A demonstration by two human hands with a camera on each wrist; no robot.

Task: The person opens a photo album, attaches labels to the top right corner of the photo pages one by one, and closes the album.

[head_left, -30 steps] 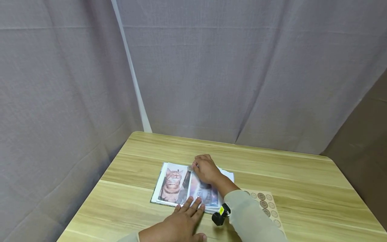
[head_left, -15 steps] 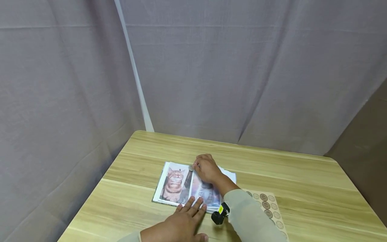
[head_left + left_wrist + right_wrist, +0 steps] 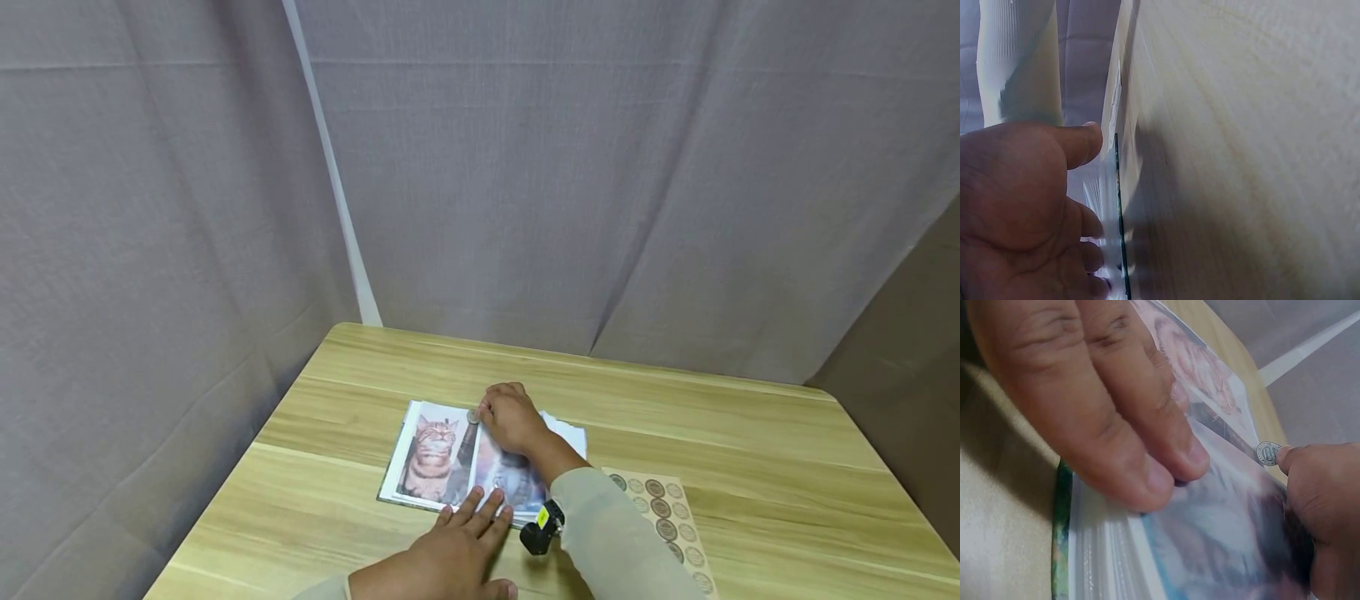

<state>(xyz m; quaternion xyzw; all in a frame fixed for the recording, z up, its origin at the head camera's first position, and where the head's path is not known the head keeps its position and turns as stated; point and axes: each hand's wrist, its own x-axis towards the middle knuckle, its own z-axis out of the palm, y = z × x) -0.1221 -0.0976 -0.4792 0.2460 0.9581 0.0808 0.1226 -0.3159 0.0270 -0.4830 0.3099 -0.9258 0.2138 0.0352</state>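
Observation:
A photo album (image 3: 427,471) lies spread flat, a picture of an orange tabby cat on its left page and a pastel cat picture (image 3: 506,487) on the right. Between thumb and curled fingers, my right hand (image 3: 513,421) pinches a small round sticker (image 3: 472,416) at the album's far edge, near the middle fold. Dark print shows on that sticker in the right wrist view, with the thumb (image 3: 1294,464) at its rim. My left hand (image 3: 453,550) rests its spread, straight fingertips on the near edge of the right page; its palm shows in the left wrist view.
A beige sheet of round stickers (image 3: 686,504), some dark and some light, lies right of the album, partly under the right sleeve (image 3: 622,533). A black wrist camera (image 3: 542,529) hangs at the right wrist. Grey curtains (image 3: 487,208) stand behind the wooden table (image 3: 765,467).
The scene has shifted slightly rightward in the head view. Both hands keep their places on the album, and the black camera at the right wrist has tilted a little.

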